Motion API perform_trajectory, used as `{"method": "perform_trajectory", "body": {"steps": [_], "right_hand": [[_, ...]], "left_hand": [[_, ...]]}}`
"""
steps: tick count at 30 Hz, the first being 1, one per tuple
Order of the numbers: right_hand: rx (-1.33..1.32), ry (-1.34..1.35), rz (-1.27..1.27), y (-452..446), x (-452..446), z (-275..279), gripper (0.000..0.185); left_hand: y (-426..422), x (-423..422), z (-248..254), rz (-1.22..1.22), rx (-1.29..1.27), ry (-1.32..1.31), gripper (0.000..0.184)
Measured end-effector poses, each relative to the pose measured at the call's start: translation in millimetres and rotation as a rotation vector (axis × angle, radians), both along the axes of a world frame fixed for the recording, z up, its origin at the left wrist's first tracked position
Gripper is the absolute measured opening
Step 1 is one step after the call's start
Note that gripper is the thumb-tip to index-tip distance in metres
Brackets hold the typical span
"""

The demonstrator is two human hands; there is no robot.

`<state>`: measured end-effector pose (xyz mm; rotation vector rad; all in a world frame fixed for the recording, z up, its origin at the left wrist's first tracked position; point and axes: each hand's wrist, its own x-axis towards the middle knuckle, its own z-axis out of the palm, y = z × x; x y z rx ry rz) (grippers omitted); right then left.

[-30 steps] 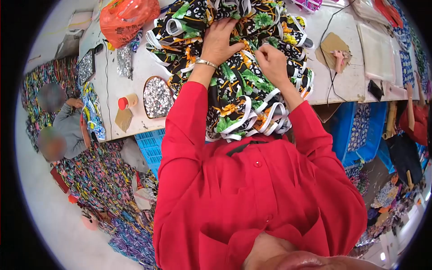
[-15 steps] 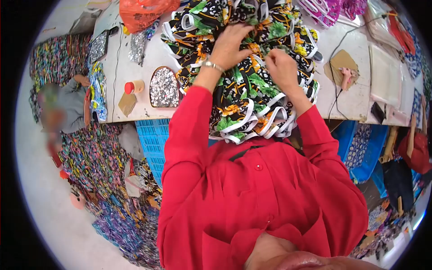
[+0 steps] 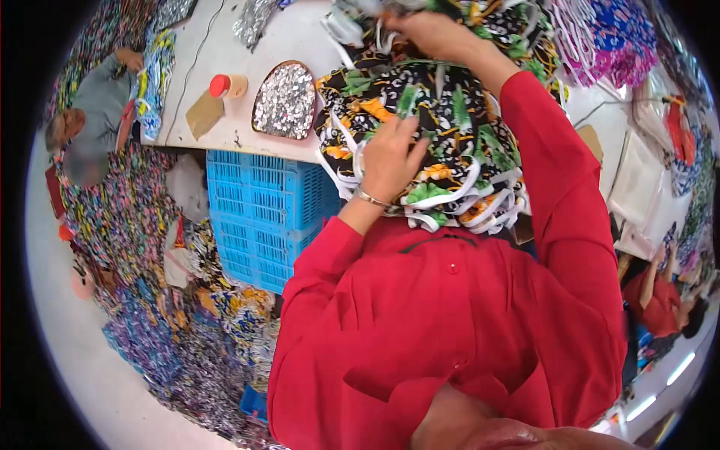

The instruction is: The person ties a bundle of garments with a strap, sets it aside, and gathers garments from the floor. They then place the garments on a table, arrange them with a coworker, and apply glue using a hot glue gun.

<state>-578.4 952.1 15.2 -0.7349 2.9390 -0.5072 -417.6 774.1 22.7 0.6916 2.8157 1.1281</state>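
Note:
A heap of black floral cloth pieces (image 3: 442,97) with green and orange flowers and white trim lies on the table in front of me, overhanging its near edge. My left hand (image 3: 391,159), with a bracelet at the wrist, rests on the near part of the heap, fingers apart. Farther back, my right hand (image 3: 435,36) reaches across to the left, its fingers closed at a piece of the same cloth. Motion smears the cloth by those fingertips. Left of the heap is a tray (image 3: 313,112) of shiny silver pieces.
A red-capped jar (image 3: 227,86) and a piece of cardboard (image 3: 205,115) are on the white table (image 3: 281,150). Blue crates (image 3: 255,217) stand below its edge. Purple and blue fabric (image 3: 611,37) lies at right. Another person (image 3: 105,97) is at far left, beside heaped bundles.
My right hand has moved back and left across the heap. My left hand has come nearer to me, its fingers now on the near cloth. The view has shifted, showing more of the blue crates.

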Motion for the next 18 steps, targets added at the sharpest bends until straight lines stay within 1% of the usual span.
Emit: {"method": "perform_trajectory", "body": {"steps": [2,3,5,6,7,8,9,11,12,14,15,16,18], "right_hand": [[-0.609,-0.376,-0.112,2.8,-21.2,19.4,0.023],[-0.593,-0.397,-0.104,6.3,-20.5,21.4,0.023],[-0.822,-0.376,0.039,7.8,-20.3,34.3,0.022],[-0.808,-0.395,0.046,2.2,-19.5,44.9,0.022],[-0.72,-0.548,-0.191,-7.5,-15.2,66.8,0.021],[-0.618,-0.687,-0.429,-15.6,-15.1,76.7,0.021],[-0.602,-0.698,-0.422,-12.5,-17.7,67.8,0.021],[-0.716,-0.712,-0.07,-4.7,-16.3,49.8,0.024],[-0.704,-0.718,-0.064,-7.1,-14.3,35.5,0.024],[-0.176,0.045,0.045,-43.6,11.2,31.9,0.024],[0.087,0.423,0.102,-53.2,19.6,26.6,0.024],[0.09,0.417,0.113,-54.8,17.2,15.1,0.024],[0.198,0.293,0.025,-57.6,-4.0,-10.4,0.029]], "left_hand": [[-1.3,1.6,-4.4,-0.038,0.019,0.011,0.023],[-3.0,4.1,-5.5,-0.022,0.031,-0.006,0.023],[-5.1,1.7,-8.6,-0.044,0.083,0.029,0.022],[-6.4,2.2,-9.0,-0.056,0.107,0.041,0.021],[-7.1,1.1,-9.7,-0.04,0.12,0.033,0.021],[-8.0,-1.4,-10.2,-0.057,0.133,0.034,0.021],[-8.9,-2.9,-10.5,-0.072,0.145,0.034,0.021],[-9.1,-5.2,-10.1,-0.073,0.164,0.027,0.021],[-8.0,-9.0,-10.0,-0.096,0.194,0.063,0.02],[-6.2,-14.3,-9.9,-0.137,0.249,0.13,0.019],[-5.9,-16.5,-8.0,-0.126,0.255,0.122,0.019],[-5.5,-20.4,-4.7,-0.191,0.254,0.107,0.018],[-7.2,-32.5,-2.3,-0.325,0.246,0.09,0.016]]}}
